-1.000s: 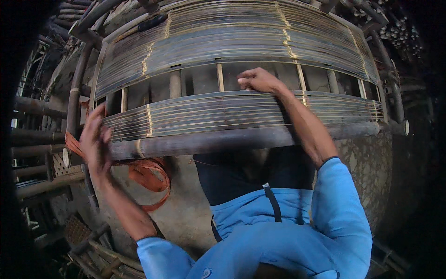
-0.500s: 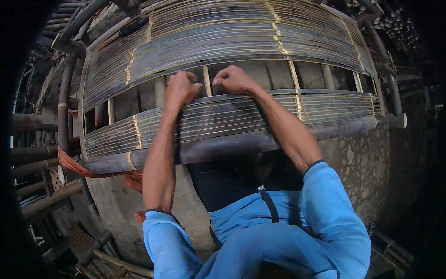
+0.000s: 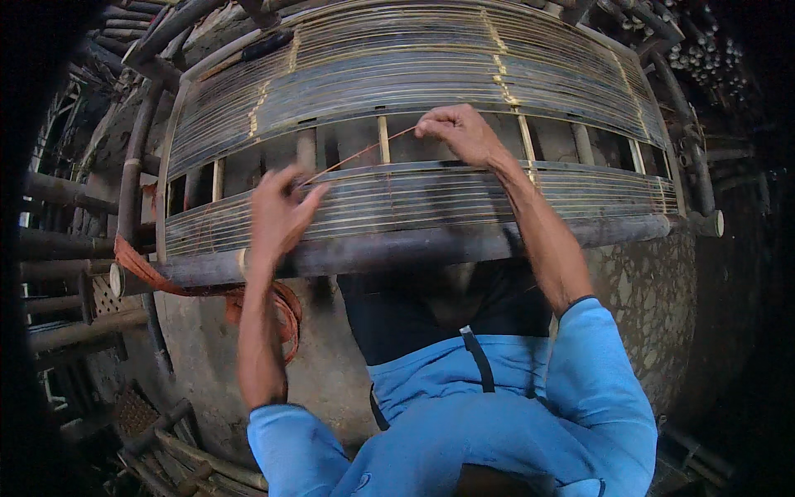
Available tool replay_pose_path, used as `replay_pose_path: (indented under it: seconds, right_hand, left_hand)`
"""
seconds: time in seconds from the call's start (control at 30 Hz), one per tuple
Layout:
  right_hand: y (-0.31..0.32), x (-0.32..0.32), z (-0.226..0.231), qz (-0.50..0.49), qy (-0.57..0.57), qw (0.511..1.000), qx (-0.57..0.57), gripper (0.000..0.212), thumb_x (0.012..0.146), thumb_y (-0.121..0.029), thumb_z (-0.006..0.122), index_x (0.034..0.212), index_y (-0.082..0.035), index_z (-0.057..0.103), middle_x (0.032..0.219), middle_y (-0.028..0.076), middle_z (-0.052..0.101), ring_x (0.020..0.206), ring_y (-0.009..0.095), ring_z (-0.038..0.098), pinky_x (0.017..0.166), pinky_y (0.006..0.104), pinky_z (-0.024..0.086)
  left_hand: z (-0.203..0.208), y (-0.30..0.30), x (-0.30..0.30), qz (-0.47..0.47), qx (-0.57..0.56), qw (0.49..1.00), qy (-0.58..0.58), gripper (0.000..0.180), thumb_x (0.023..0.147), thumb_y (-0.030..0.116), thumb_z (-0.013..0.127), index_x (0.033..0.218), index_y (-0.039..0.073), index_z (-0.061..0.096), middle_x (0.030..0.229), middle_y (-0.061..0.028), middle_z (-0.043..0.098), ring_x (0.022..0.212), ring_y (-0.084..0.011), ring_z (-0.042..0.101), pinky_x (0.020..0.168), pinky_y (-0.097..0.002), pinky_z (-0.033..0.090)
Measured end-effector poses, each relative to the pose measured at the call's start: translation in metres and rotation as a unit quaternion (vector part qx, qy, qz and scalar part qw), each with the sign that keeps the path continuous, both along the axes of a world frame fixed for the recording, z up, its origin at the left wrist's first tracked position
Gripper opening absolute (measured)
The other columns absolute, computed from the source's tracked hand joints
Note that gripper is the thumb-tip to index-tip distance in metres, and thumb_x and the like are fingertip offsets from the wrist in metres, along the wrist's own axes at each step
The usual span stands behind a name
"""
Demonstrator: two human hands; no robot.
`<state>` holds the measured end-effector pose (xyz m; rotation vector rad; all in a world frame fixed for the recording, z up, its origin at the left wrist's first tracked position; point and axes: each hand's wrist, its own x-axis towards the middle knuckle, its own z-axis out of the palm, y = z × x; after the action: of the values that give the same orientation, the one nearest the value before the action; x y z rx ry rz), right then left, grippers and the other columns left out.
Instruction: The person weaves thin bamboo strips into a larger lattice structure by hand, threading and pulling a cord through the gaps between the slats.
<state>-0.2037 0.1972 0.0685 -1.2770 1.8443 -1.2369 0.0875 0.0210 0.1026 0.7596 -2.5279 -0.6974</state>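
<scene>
Over the gap in a frame strung with thin, pale split strips [image 3: 373, 203], a thin orange-brown string [image 3: 356, 155] runs straight and slanting between my hands. My right hand [image 3: 464, 137], higher and nearer the far band of strips, pinches the string's upper end between thumb and fingertips. Lower down, my left hand [image 3: 280, 211] is above the near band, close to the thick front pole [image 3: 389, 253]. Motion smears its fingers; the thumb stands apart from them. The string reaches this hand, but whether the fingers grip it is hidden.
Orange-red strapping [image 3: 157, 273] hangs over the front pole's left end, with a loop [image 3: 290, 319] below it. A dark-handled tool [image 3: 265, 45] lies at the frame's far left corner. Dark poles [image 3: 62, 244] are stacked at left; cut pole ends [image 3: 704, 54] show far right.
My hands were close together over the gap; now the left has swung down and left, the right slightly up and right. The string now shows stretched between them. The view has shifted slightly.
</scene>
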Motion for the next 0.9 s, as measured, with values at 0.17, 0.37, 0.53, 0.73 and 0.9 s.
replay_pose_path:
  seconds: [0.17,0.37,0.53,0.73,0.9]
  right_hand:
    - [0.011,-0.014,-0.037,0.001,0.050,0.998,0.031,0.035,0.094,-0.037,0.067,0.104,-0.006,0.079,0.095,0.014,0.077,0.088,0.025,0.071,0.082,0.0378,0.054]
    - [0.012,0.003,-0.024,0.016,0.093,0.970,0.225,0.045,0.095,-0.048,0.066,0.103,-0.006,0.079,0.097,0.020,0.077,0.094,0.035,0.074,0.084,0.0434,0.055]
    - [0.029,-0.008,-0.035,0.010,0.051,0.973,0.225,0.047,0.095,-0.050,0.066,0.096,-0.005,0.079,0.085,0.020,0.075,0.083,0.034,0.073,0.077,0.0452,0.054]
    - [0.018,0.006,-0.049,-0.003,0.119,0.981,0.152,0.049,0.095,-0.048,0.066,0.085,-0.002,0.077,0.067,0.018,0.066,0.063,0.030,0.064,0.066,0.0475,0.048]
    - [0.023,0.004,-0.040,-0.002,0.122,0.969,0.215,0.048,0.095,-0.046,0.065,0.083,-0.001,0.076,0.064,0.019,0.064,0.061,0.033,0.064,0.063,0.0491,0.048]
  left_hand:
    - [0.007,-0.008,0.207,0.179,0.330,0.927,0.004,0.045,0.101,0.039,0.063,0.070,0.007,0.060,0.070,0.0035,0.048,0.066,-0.0088,0.042,0.062,-0.0280,0.032]
    - [-0.064,0.034,0.456,0.416,0.038,0.837,-0.354,0.035,0.090,0.035,0.077,0.094,0.001,0.072,0.086,-0.0125,0.071,0.083,-0.0277,0.068,0.083,-0.0406,0.052]
    - [-0.094,0.073,0.247,0.353,0.224,0.908,-0.021,0.066,0.088,0.030,0.082,0.141,0.001,0.055,0.143,-0.0185,0.056,0.132,-0.0294,0.054,0.105,-0.0424,0.046]
    - [-0.118,0.114,0.106,0.296,0.627,0.691,0.206,0.058,0.094,0.017,0.076,0.141,0.000,0.046,0.114,-0.0088,0.067,0.108,-0.0234,0.065,0.087,-0.0361,0.053]
    - [-0.055,0.132,0.090,0.127,0.466,0.875,-0.013,0.026,0.100,0.024,0.067,0.103,-0.001,0.072,0.086,-0.0050,0.067,0.091,-0.0219,0.063,0.091,-0.0375,0.046]
